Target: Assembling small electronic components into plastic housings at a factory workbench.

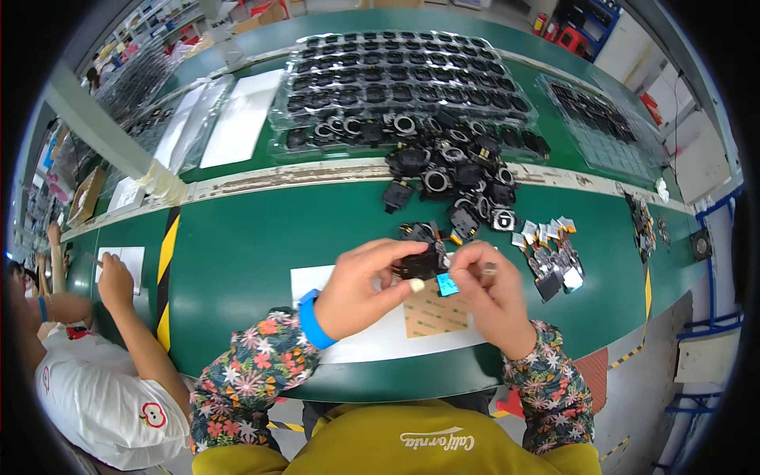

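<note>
From my remote seat I watch through the head view, with both hands at work over the green bench (237, 261). The left hand (360, 289) has thumb and fingers closed around a small black casing (417, 265), held up near the front edge, above a white sheet (360, 340) and a brown paper square (435, 317). A pale cover sits on the left thumb's tip.

The right hand (495, 297) has its fingertips drawn close together at the edge of a bright blue tab (447, 285), just beside the casing. I cannot tell whether they pinch the tab or only touch it, nor whether the tab is fixed to the casing; the fingers hide that spot.

I judge the step in hand to be fine fingertip work on this one casing, the left hand steadying and the right handling the tab. As I see it, the next move calls for a firm left hold without squeezing and a light, controlled right pinch, clear of the thin parts.

Beyond the hands I see a heap of black parts (455, 170), and to the right a cluster of silver-grey pieces (554, 257), apart from both hands.
</note>
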A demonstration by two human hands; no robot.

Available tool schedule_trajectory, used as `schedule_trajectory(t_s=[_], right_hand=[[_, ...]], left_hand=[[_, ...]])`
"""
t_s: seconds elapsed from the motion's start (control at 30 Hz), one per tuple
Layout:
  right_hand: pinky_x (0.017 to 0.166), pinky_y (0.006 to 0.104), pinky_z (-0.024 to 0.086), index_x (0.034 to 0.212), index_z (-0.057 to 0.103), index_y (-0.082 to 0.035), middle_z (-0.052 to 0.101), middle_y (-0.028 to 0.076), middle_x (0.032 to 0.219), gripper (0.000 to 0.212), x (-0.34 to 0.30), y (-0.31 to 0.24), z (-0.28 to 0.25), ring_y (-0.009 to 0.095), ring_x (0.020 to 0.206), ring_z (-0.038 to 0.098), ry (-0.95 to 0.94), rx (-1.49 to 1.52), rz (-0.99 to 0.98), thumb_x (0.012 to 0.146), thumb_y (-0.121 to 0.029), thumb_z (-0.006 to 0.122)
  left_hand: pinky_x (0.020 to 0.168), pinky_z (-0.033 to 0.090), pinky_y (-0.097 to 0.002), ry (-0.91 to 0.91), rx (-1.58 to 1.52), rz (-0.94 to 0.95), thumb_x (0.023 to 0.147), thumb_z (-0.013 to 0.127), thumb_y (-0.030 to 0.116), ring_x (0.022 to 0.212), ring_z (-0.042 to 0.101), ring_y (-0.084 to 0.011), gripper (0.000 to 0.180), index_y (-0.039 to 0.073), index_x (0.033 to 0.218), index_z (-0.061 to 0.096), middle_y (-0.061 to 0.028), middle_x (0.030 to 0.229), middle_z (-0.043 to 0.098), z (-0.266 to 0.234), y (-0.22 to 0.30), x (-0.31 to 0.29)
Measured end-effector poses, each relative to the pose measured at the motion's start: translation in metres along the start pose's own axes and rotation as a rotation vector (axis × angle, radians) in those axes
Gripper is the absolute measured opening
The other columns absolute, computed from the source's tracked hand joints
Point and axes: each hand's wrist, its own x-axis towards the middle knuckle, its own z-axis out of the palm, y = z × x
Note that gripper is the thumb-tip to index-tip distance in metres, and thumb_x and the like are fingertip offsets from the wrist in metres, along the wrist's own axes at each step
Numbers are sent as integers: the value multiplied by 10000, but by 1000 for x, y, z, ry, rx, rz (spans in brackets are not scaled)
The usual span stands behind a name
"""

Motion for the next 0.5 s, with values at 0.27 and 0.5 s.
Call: schedule_trajectory(t_s=[0.27,0.5], right_hand=[[516,158,326,870,533,-10,531,-15,750,19,21,-26,10,5,593,429,110,120,42,870,-27,540],[596,171,439,832,573,18,616,36,777,17,89,-115,98,48,675,564,-275,-61,-149,822,4,574]], left_hand=[[685,488,-222,54,-436,-105,817,544,-39,825,586,-114,382,13,1195,531,-83,1029,603,-9,-2,4],[633,484,-267,20,-248,-321,794,567,38,683,586,-127,260,-19,1046,589,-89,814,635,-81,15,-38]])
